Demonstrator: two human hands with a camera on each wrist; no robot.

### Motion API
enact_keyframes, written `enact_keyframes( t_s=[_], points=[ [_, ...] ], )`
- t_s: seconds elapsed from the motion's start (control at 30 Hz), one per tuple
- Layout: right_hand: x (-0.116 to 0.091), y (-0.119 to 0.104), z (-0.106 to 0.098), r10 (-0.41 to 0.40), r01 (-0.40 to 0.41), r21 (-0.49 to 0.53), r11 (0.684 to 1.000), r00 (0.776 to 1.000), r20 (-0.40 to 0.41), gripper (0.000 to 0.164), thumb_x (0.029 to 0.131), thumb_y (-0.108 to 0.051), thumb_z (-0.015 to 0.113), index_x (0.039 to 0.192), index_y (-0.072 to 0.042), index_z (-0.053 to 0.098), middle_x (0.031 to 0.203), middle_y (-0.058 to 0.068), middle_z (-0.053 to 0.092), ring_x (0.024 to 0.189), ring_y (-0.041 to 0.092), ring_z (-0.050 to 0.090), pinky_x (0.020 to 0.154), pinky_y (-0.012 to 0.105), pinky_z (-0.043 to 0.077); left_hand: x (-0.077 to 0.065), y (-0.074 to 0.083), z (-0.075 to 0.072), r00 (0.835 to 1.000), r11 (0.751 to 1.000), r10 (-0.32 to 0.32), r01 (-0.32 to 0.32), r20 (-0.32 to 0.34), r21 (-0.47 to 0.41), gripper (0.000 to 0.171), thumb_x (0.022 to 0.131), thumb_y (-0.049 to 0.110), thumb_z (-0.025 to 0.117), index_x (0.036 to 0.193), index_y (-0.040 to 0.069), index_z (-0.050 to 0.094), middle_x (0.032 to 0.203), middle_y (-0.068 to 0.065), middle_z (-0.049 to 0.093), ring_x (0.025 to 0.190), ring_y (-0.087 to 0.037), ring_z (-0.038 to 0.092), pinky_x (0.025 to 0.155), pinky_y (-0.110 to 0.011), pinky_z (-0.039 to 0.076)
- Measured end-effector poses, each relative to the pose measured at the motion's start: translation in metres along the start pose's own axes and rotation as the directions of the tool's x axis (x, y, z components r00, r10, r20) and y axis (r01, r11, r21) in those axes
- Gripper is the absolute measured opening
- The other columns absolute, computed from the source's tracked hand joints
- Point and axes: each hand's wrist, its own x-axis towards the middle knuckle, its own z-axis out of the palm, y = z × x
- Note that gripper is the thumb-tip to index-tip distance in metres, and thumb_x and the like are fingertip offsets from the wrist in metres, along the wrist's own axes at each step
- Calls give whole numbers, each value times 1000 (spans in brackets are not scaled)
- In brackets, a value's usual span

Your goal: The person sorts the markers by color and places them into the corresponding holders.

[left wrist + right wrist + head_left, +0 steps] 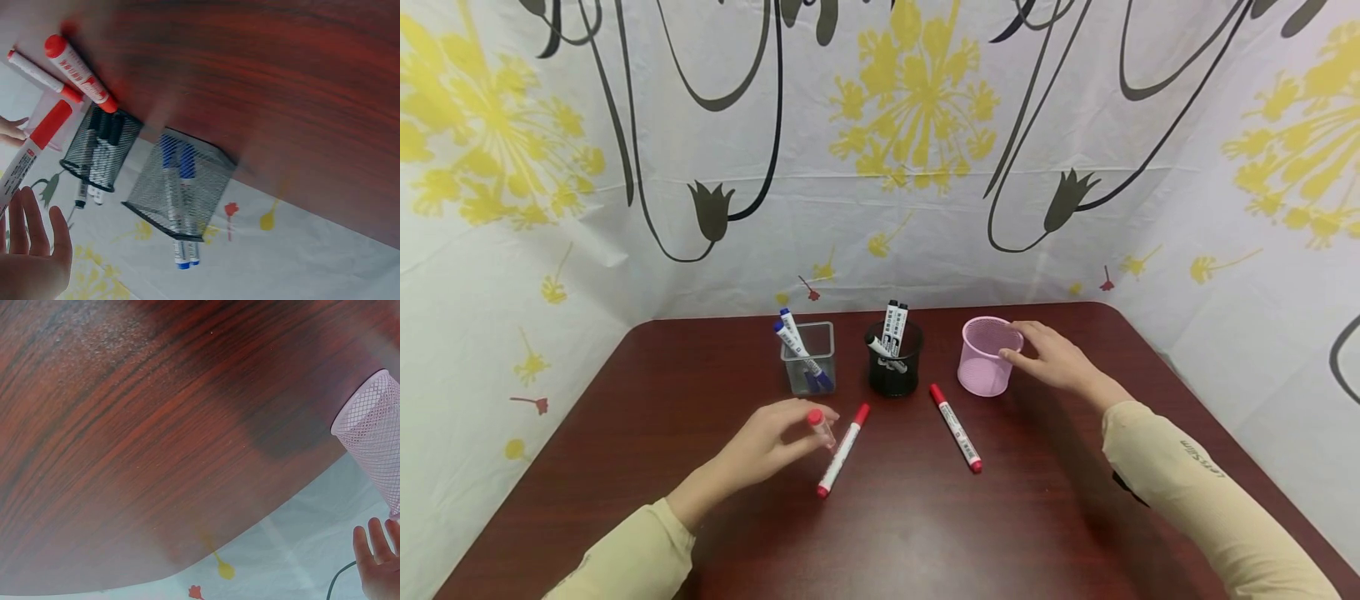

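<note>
My left hand [775,440] pinches a red-capped marker [20,164] between thumb and fingers, raised above the table with its red cap toward me in the head view. Close by its fingertips, a second red marker [843,451] lies on the table. My right hand [1051,357] is at the right side of a pink mesh pen holder [983,372], thumb at the near rim and fingers at the far rim. This pen holder stands upright, with nothing visible inside. Between the hands lies a third red marker [956,428].
A square grey mesh holder [797,340] with two blue markers [800,346] stands at the back left. Right of it is a black round mesh holder [892,382] with several black-capped markers [895,327]. A patterned white cloth [850,242] hangs behind the dark table [910,533].
</note>
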Motion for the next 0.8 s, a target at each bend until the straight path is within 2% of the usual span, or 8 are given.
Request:
enact_keyframes(
  t_s=[0.1, 0.3, 0.53, 0.8],
  points=[
    [0, 0, 0, 3, -3, -3, 1000, 1000, 3, 61, 83, -43, 55, 123, 2, 45, 120, 19, 45, 112, 34, 39, 90, 50, 31, 5, 4, 2, 1000, 999, -3, 4, 30, -42, 27, 81, 18, 65, 107, 12, 62, 98, 5, 62, 89, -7, 56, 78, -31, 45],
    [1, 0, -2, 5, -5, -11, 1000, 1000, 14, 61, 83, -45, 55, 122, 1, 45, 119, 18, 46, 112, 33, 40, 90, 49, 32, 19, 11, 7, 998, 998, 21, -16, 67, -68, 27, 81, 22, 65, 107, 13, 62, 99, 5, 62, 91, -5, 55, 79, -27, 44],
    [2, -1, -3, 10, -10, -20, 1000, 1000, 29, 62, 83, -46, 54, 123, 1, 45, 119, 18, 46, 111, 33, 40, 89, 50, 33, 44, 20, 15, 993, 990, 70, -58, 92, -127, 24, 83, 23, 63, 105, 14, 62, 98, 12, 60, 89, -3, 54, 77, -26, 44],
    [2, -2, -4, 6, -5, -24, 1000, 1000, 30, 62, 83, -46, 54, 123, 1, 45, 119, 19, 47, 111, 34, 41, 88, 50, 33, 73, 29, 22, 991, 985, 64, -45, 115, -166, 25, 82, 26, 63, 104, 14, 62, 93, 11, 61, 79, -2, 53, 67, -22, 44]
  ],
)
